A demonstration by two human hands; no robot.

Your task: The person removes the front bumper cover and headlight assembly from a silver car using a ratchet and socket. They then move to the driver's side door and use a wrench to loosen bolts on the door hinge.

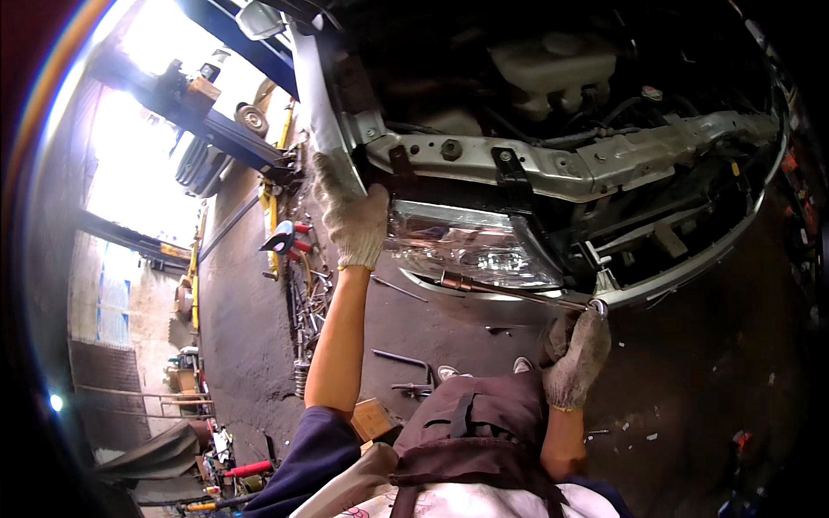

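My left hand [352, 220], in a knitted work glove, lies along the car's silver fender [315, 95] by the outer end of the headlight [466, 246]. Its fingers are stretched out and the thumb stands apart. My right hand [577, 356], gloved too, is closed around a ratchet wrench whose round metal head [597, 307] shows above the fingers. From that head a long extension bar [518, 293] runs left along the headlight's lower edge, ending in a copper-coloured socket [452, 281]. Most of the ratchet's handle is hidden by the glove.
A metal crossbeam [553, 168] spans the open engine bay, with a whitish plastic reservoir [553, 69] behind. The bumper's edge [691, 276] curves right. On the floor are scattered tools [315, 319], a bent bar [401, 356] and a cardboard box [373, 420]. A blue lift post [233, 147] stands left.
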